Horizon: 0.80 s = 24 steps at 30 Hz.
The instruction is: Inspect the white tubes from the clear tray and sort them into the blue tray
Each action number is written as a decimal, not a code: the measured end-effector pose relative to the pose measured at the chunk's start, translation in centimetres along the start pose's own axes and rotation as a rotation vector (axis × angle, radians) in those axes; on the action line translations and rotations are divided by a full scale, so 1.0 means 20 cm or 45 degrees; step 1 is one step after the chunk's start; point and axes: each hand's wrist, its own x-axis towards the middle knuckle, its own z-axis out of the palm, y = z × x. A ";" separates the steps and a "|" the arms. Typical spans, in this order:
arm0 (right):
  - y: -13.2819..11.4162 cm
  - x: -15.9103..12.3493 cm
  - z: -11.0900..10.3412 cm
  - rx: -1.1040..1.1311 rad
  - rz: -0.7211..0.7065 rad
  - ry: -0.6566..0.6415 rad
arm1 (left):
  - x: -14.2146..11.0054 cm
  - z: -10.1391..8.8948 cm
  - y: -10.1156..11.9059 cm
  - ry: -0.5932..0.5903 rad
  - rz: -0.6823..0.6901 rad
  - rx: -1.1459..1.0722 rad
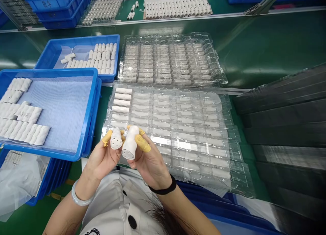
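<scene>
My left hand (102,160) holds a short white cylindrical part (116,138) upright between its fingertips, with its perforated end facing me. My right hand (150,163) grips a longer white cylindrical part (130,143), which tilts slightly and also shows several small holes in its end. The two parts stand close together, apparently not touching. Yellow finger cots (142,143) cover some fingers on both hands. Just beyond my hands lies a clear plastic tray (230,153) whose slots hold white pieces.
A second clear tray (173,34) lies beyond the first. At left, blue trays (91,109) hold rows of white pieces on a blue mat. Dark stacked trays (280,126) fill the right side, and a white plastic bag (17,184) lies lower left.
</scene>
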 end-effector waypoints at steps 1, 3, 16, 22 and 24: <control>0.00 0.00 0.00 -0.001 0.001 -0.001 | 0.00 0.00 0.00 -0.003 -0.002 -0.005; 0.00 0.01 0.00 0.001 0.002 -0.003 | 0.00 0.01 0.00 0.001 -0.008 -0.023; -0.08 0.07 -0.03 -0.083 0.080 0.036 | -0.04 -0.01 0.01 -0.012 0.165 0.069; -0.25 0.32 -0.04 -0.449 0.086 -0.057 | -0.23 -0.03 0.19 -0.054 0.460 0.308; -0.31 0.46 0.00 -0.634 0.020 -0.047 | -0.30 -0.05 0.27 -0.011 0.590 0.341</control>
